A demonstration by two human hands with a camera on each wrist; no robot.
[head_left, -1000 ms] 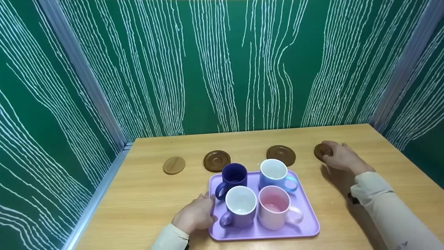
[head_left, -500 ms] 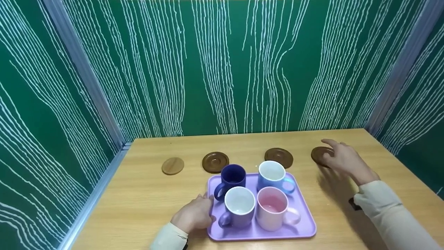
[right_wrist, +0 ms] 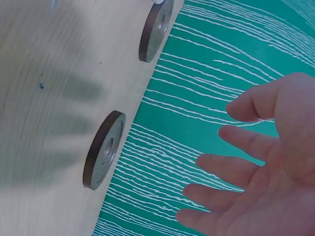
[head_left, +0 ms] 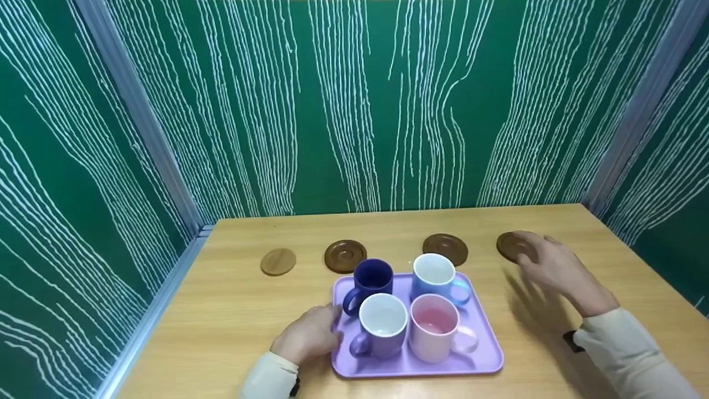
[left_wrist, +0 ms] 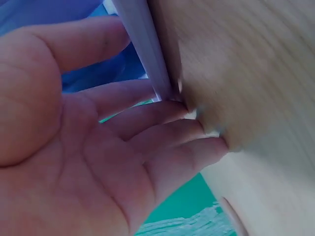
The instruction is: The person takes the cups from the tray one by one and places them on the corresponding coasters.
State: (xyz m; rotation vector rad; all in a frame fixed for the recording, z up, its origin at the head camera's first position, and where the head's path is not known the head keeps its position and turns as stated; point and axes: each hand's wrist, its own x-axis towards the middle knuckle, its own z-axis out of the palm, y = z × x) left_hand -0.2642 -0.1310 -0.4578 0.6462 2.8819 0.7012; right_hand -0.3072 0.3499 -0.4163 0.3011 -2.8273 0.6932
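Observation:
A lilac tray (head_left: 354,366) carries a navy mug (head_left: 374,277), a purple mug (head_left: 383,327), a light blue mug (head_left: 435,277) and a pink mug (head_left: 435,332). My left hand (head_left: 310,335) rests at the tray's left edge, fingers extended, thumb and fingertips right at the rim. In the left wrist view, several fingertips (left_wrist: 211,142) meet the tabletop beside the rim. My right hand (head_left: 559,269) hovers over the table with spread fingers and holds nothing. It partly overlaps the rightmost dark brown saucer (head_left: 509,246) in the head view; the right wrist view shows it apart from the saucers.
Two more dark brown saucers stand behind the tray, a left one (head_left: 345,256) and a middle one (head_left: 445,248). Farther left lies a light wooden coaster (head_left: 278,261). A green wall (head_left: 421,138) with white lines borders the wooden table (head_left: 232,310) at the back.
My right hand has let go of the rightmost saucer, its fingers spreading, and drawn back slightly to the right. My left hand has stayed at the tray's edge.

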